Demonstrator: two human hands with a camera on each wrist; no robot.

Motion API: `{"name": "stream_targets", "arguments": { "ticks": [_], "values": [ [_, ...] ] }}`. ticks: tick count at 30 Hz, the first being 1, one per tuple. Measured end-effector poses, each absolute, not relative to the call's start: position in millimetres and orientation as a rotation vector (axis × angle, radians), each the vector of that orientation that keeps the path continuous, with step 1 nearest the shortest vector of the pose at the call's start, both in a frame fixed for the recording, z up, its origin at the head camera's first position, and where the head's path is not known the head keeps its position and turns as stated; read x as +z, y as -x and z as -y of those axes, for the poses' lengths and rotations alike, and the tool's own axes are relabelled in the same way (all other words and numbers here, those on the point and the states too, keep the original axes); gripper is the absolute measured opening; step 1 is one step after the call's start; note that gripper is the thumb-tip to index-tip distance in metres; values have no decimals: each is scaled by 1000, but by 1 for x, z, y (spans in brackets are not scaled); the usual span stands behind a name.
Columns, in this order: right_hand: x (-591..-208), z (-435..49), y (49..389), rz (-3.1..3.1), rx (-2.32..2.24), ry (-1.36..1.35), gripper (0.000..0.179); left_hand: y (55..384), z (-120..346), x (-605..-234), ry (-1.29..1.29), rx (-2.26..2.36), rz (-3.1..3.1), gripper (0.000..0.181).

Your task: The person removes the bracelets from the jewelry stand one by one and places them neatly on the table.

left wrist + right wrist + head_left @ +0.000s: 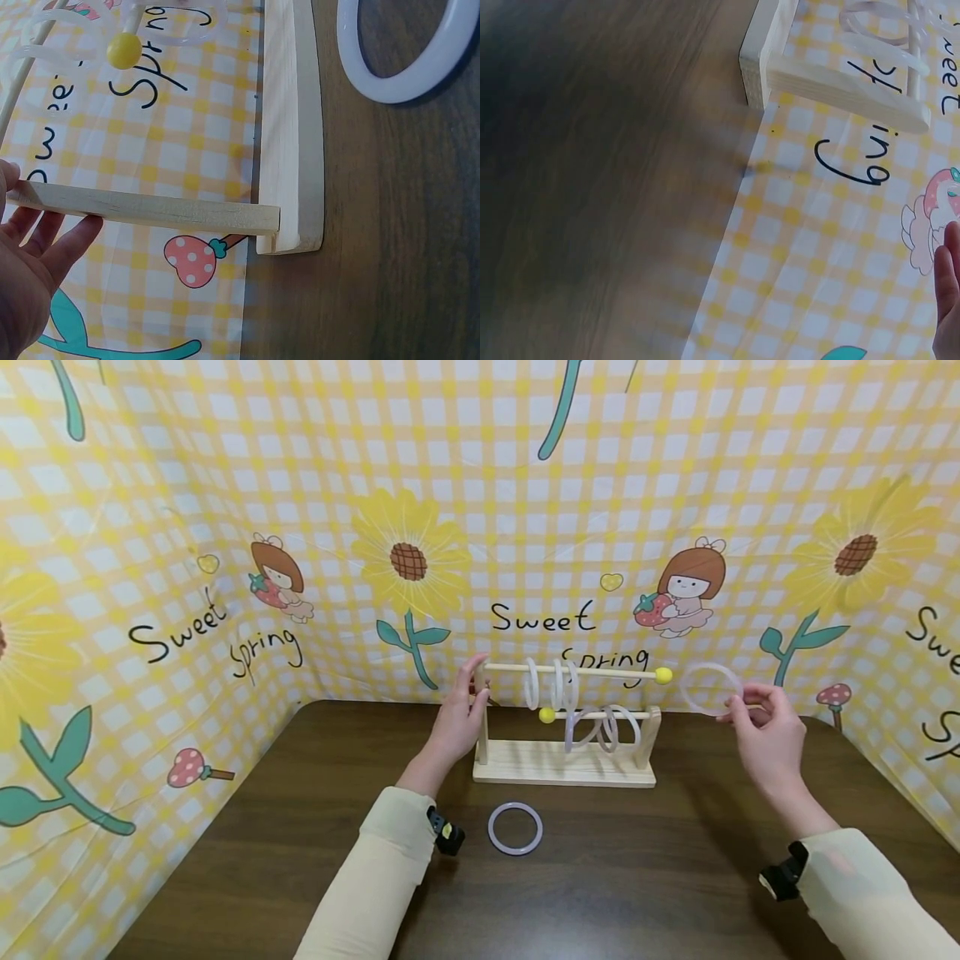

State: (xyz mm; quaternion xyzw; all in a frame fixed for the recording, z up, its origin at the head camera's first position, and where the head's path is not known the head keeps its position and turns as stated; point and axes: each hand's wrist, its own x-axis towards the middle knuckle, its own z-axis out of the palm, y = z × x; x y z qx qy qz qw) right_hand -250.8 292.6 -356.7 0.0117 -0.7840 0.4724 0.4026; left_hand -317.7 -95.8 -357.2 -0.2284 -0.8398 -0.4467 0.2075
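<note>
A light wooden bangle rack (pixel 562 772) stands on the table, with two bars tipped by yellow balls. My left hand (pixel 452 720) grips the top of its left post (pixel 150 206), thumb on one side and fingers on the other. Three pale bangles hang on the upper bar (pixel 622 673), and several more on the lower bar. To the right of the rack, my right hand (pixel 772 743) pinches a translucent whitish bangle (pixel 684 697) near the upper bar's yellow ball (pixel 663 676), apart from it. The right wrist view shows only some fingertips (pixel 945 281); the held bangle is out of that view.
A lilac bangle (pixel 491 829) lies flat on the dark wooden table (pixel 615 868), in front of the rack. Close behind the rack hangs a yellow checked cloth (pixel 480 543) with printed flowers and words, which also runs along both sides.
</note>
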Motion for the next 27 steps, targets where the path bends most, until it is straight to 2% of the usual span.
{"name": "stream_targets", "arguments": {
  "ticks": [9, 18, 27],
  "values": [
    [-356, -300, 236, 1952, 1220, -92, 15, 317, 95, -356, 632, -1253, 2342, 52],
    [-355, -285, 223, 1992, 1232, -386, 18, 317, 94, -357, 627, -1254, 2335, 53],
    [-359, -265, 220, 2046, 1221, -508, 20, 317, 94, -357, 622, -1249, 2335, 51]
  ]
}}
